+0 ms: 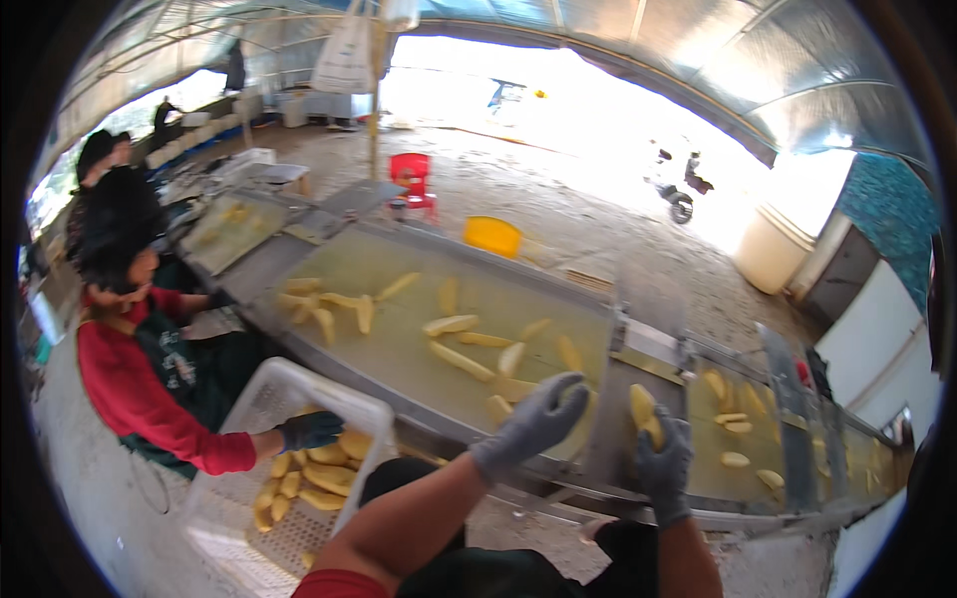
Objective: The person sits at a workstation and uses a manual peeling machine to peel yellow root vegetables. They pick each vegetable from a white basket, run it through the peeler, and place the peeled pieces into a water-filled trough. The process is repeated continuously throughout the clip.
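Observation:
My right hand, in a grey glove, grips a long yellow piece of peeled produce above the metal divider between two basins. My left hand, also gloved in grey, is over the near right corner of a large metal basin of cloudy yellowish water. Its thumb and fingers are apart, and I see nothing held between them. Several similar yellow pieces lie in that basin, some close to my left fingertips. Right of my right hand, a smaller basin holds more pieces.
At left, a co-worker in red sleeves reaches a dark-gloved hand into a white perforated plastic crate of yellow pieces. Beyond the basins are a yellow tub, a red chair and a parked two-wheeler.

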A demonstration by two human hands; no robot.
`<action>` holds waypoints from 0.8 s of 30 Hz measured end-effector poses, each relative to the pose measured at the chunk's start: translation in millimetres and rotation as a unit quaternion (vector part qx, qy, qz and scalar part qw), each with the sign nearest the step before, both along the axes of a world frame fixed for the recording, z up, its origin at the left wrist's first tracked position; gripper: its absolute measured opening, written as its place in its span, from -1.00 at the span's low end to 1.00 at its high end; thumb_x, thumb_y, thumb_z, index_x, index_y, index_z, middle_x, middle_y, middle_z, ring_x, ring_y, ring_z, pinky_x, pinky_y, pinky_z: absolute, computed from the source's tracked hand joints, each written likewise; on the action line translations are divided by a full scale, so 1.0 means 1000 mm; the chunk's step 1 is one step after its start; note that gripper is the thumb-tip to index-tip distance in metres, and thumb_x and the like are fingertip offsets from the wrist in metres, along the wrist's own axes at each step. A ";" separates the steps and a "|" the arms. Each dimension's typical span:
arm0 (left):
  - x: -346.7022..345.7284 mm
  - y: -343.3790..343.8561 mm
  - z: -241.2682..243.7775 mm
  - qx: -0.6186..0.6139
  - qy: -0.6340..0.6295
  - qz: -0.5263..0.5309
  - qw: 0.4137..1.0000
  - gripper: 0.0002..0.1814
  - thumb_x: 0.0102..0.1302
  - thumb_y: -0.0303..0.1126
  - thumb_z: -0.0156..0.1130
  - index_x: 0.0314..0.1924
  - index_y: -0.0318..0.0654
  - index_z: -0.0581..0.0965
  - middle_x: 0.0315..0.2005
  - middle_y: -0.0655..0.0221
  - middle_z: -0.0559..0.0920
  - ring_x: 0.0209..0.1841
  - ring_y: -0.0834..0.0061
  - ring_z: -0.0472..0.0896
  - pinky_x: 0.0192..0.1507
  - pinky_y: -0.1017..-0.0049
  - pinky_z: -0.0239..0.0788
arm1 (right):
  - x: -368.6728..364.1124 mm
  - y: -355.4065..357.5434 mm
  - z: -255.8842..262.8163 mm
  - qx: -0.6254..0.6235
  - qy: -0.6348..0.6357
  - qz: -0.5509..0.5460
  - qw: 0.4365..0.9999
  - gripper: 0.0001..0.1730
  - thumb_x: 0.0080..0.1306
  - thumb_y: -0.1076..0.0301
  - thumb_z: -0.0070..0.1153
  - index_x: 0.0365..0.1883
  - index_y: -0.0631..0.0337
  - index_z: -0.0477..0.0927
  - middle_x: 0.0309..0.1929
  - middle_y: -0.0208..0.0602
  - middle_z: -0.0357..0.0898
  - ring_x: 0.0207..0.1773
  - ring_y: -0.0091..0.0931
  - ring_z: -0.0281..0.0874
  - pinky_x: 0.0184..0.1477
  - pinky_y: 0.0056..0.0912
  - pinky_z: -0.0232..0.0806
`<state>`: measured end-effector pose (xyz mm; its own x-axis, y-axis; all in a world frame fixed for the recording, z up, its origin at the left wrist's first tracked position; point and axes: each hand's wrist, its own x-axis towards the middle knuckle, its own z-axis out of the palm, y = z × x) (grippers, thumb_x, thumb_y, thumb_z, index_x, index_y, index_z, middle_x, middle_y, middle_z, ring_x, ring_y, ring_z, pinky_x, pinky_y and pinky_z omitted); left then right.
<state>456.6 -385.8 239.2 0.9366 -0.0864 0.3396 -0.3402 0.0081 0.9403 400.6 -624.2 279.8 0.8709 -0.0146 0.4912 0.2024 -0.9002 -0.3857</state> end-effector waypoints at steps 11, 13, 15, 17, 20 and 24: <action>-0.027 0.027 0.044 0.073 0.022 0.001 0.997 -0.47 0.48 -0.16 0.21 0.30 -0.34 0.48 -0.12 0.17 0.67 -0.24 0.49 0.58 -0.08 0.45 0.47 | 0.115 -0.034 -0.034 -0.071 -0.108 -0.108 0.986 -0.64 0.35 0.36 0.09 0.06 0.32 0.65 0.05 0.04 0.59 0.14 -0.07 0.49 0.26 0.03 0.28; -0.030 0.034 0.040 0.031 0.062 -0.021 0.997 -0.47 0.48 -0.17 0.22 0.31 -0.35 0.47 -0.08 0.15 0.65 -0.19 0.49 0.58 -0.03 0.46 0.46 | 0.127 -0.039 -0.044 -0.084 -0.124 -0.072 0.986 -0.65 0.36 0.37 0.08 0.04 0.35 0.65 0.05 0.07 0.60 0.17 -0.08 0.50 0.28 0.04 0.28; -0.034 0.037 0.049 0.034 0.059 -0.025 0.997 -0.48 0.49 -0.19 0.21 0.31 -0.36 0.46 -0.01 0.09 0.64 -0.06 0.42 0.59 0.07 0.44 0.44 | 0.145 -0.043 -0.046 -0.074 -0.127 -0.087 0.985 -0.68 0.36 0.37 0.08 -0.01 0.35 0.66 0.01 0.07 0.62 0.16 -0.09 0.52 0.28 0.02 0.29; -0.033 0.037 0.052 0.049 0.031 -0.019 0.998 -0.49 0.50 -0.20 0.19 0.31 -0.36 0.46 0.06 0.03 0.62 0.06 0.33 0.60 0.16 0.40 0.41 | 0.176 -0.046 -0.053 -0.073 -0.132 -0.094 0.984 -0.71 0.37 0.36 0.07 -0.05 0.34 0.67 -0.02 0.08 0.64 0.14 -0.08 0.55 0.26 0.02 0.32; -0.027 0.034 0.054 0.069 -0.014 -0.008 0.997 -0.51 0.50 -0.21 0.18 0.29 -0.37 0.47 0.13 -0.05 0.60 0.20 0.17 0.57 0.28 0.32 0.35 | 0.232 -0.054 -0.049 -0.089 -0.094 -0.122 0.984 -0.72 0.38 0.31 0.07 -0.10 0.31 0.67 -0.05 0.09 0.65 0.08 -0.06 0.59 0.18 0.02 0.38; -0.020 0.025 0.048 0.069 0.019 -0.017 0.997 -0.50 0.48 -0.21 0.20 0.28 -0.39 0.47 0.16 -0.10 0.57 0.25 0.05 0.55 0.32 0.26 0.33 | 0.274 -0.058 -0.036 -0.116 0.021 -0.202 0.972 -0.67 0.40 0.19 0.02 -0.13 0.27 0.67 -0.08 0.12 0.65 0.03 -0.01 0.61 0.11 0.07 0.43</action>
<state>436.3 -360.6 287.7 0.9443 -0.1617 0.2866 -0.3062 -0.1124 0.9453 674.8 -682.1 243.7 0.8362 -0.2530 0.4866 -0.1981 -0.9667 -0.1623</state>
